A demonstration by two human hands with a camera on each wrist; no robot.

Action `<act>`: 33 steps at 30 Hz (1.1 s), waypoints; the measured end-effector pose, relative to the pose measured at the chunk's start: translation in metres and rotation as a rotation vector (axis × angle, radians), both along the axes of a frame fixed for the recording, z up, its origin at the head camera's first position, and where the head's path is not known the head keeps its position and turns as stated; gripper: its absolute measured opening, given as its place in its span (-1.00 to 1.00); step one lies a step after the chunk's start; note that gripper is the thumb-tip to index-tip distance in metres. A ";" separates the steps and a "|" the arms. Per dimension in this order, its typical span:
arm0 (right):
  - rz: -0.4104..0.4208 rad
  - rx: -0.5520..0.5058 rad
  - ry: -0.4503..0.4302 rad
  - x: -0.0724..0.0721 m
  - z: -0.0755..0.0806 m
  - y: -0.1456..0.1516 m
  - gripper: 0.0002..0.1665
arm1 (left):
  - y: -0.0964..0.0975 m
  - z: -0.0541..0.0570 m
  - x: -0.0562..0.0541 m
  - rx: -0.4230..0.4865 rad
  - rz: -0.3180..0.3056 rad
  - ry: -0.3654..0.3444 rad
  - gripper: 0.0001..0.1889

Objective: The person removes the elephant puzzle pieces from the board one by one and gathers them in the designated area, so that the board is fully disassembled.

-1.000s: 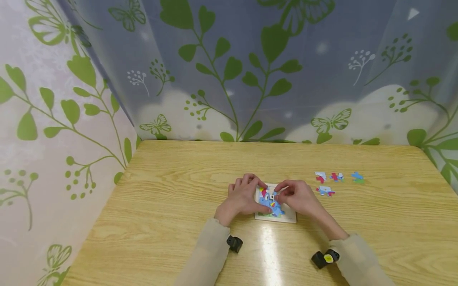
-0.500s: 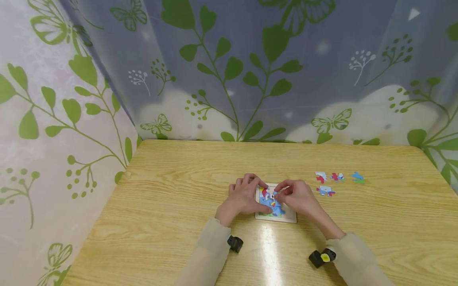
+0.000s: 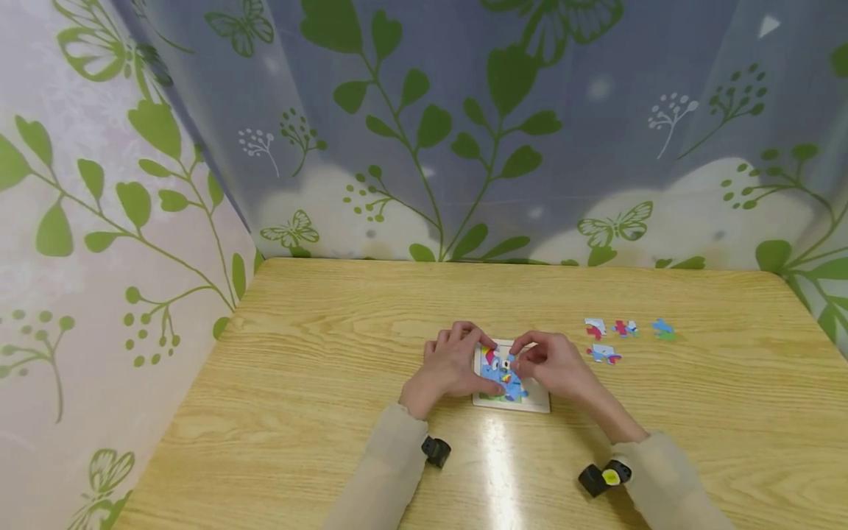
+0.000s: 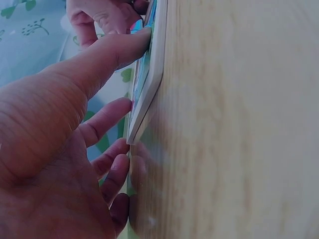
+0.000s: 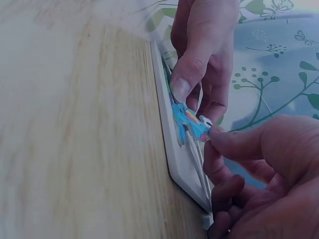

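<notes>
Now the right hand (image 3: 555, 364) pinches a piece (image 5: 197, 125) over the board (image 3: 539, 402), whose left half the left hand (image 3: 452, 365) touches, thumb and fingers spread.

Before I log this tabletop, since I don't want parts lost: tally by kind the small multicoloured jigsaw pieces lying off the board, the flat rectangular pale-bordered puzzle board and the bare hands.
Small multicoloured jigsaw pieces off the board: 4
Flat rectangular pale-bordered puzzle board: 1
Bare hands, left hand and right hand: 2
Total: 7
</notes>
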State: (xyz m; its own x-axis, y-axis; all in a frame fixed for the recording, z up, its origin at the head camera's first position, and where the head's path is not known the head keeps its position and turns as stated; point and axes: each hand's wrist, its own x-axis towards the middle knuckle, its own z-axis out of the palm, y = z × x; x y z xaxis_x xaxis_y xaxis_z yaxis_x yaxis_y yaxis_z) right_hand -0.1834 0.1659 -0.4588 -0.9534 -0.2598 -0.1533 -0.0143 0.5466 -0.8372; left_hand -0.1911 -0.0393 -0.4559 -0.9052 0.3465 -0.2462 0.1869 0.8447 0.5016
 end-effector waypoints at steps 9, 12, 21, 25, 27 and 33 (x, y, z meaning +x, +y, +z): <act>0.006 -0.077 0.024 0.002 0.002 0.012 -0.83 | 0.001 0.001 -0.001 0.001 0.002 0.003 -0.33; 0.009 -0.077 0.046 0.003 0.005 0.018 -0.83 | 0.001 0.001 0.000 -0.002 -0.001 0.004 -0.32; 0.020 -0.085 0.064 0.007 0.010 0.036 -0.81 | 0.001 0.001 -0.001 -0.011 -0.001 0.008 -0.31; 0.012 -0.074 0.068 0.010 0.010 0.048 -0.81 | 0.001 0.000 -0.001 -0.013 -0.003 0.008 -0.31; -0.002 -0.067 0.064 0.011 0.012 0.055 -0.79 | 0.001 0.000 0.000 -0.013 -0.006 0.011 -0.30; -0.048 -0.064 0.038 0.018 0.014 0.075 -0.71 | 0.000 0.001 0.003 -0.007 -0.019 0.031 -0.30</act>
